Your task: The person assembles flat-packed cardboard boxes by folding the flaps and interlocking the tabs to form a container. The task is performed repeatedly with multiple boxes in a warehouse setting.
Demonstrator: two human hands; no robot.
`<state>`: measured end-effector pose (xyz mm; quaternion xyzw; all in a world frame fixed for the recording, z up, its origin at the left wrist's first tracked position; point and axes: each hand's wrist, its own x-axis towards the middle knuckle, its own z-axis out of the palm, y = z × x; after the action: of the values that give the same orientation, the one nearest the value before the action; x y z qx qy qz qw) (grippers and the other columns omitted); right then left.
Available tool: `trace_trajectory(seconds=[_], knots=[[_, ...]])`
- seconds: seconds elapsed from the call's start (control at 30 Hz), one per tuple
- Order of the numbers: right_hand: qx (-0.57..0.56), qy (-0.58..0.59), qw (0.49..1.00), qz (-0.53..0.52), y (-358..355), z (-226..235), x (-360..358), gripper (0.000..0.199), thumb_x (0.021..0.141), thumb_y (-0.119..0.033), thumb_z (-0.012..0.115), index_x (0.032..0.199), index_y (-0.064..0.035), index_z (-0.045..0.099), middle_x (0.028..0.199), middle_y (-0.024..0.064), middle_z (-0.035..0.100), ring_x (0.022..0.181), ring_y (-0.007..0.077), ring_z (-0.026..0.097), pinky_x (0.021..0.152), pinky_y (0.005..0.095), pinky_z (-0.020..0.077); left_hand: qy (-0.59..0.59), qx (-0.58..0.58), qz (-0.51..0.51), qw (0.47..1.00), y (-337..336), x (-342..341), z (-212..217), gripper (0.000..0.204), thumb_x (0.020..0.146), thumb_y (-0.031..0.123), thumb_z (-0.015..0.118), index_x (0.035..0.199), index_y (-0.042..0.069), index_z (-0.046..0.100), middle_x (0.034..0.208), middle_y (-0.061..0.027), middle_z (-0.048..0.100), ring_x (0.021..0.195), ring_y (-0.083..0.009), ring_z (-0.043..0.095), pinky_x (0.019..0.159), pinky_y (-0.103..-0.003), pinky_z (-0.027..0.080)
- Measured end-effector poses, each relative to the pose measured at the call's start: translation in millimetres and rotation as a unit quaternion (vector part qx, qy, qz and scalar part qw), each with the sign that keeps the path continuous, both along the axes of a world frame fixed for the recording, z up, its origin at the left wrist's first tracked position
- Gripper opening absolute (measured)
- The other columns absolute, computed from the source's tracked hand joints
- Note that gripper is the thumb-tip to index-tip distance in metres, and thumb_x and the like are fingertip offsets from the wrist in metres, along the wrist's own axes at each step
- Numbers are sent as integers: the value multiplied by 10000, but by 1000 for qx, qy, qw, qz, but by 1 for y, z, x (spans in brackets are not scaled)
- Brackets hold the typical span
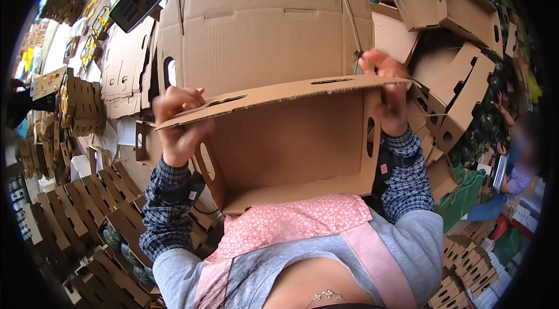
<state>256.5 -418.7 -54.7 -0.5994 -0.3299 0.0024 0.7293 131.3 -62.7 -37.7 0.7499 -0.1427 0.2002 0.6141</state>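
brown cardboard box (291,140) centre, folded boxes (87,204) left

The floor (125,134) was almost wholly covered, showing only in small pale patches between the goods. Flat brown cardboard sheets (125,67) lay spread at the upper left, and rows of folded cardboard boxes (87,204) stood packed together at the lower left. More open cardboard boxes (460,93) were heaped at the right beside piles of dark green melons (486,125).

Brown cardboard box (291,134) (slotted handle holes) held up, half-folded, open side facing the person
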Motion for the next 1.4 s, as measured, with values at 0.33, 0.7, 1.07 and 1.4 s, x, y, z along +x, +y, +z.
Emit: trace_trajectory(seconds=[0.33,0.7,1.07,1.4], knots=[[-364,-281,875,154,6,62,44,752,658,-575,786,1130,-42,542,1004,125,545,1009,286,528,851,377,457,213,378,-138,890,-1,40,77,884,541,414,904,1225,16,509,1149,-175,557,1010,-343,598,842,-401,500],[-575,-392,718,5,32,37,54,128,674,-184,652,771,-101,634,747,85,677,743,277,681,606,417,508,83,533,-47,841,-20,63,73,488,792,158,699,1241,101,515,1053,-165,602,922,-324,609,763,-421,500],[-420,84,675,-601,-181,58,191,484,821,-388,638,995,63,610,1069,285,642,1026,389,630,850,442,530,291,160,190,924,51,-46,-34,962,737,72,800,1492,-22,212,1482,-218,323,1362,-291,330,1134,-367,240],[-550,-15,823,-144,-14,0,2,749,748,-567,726,889,117,457,686,281,612,689,394,667,618,432,545,316,108,293,896,29,-43,-25,874,717,34,801,1436,-47,311,1429,-212,398,1277,-271,436,1069,-356,357]])
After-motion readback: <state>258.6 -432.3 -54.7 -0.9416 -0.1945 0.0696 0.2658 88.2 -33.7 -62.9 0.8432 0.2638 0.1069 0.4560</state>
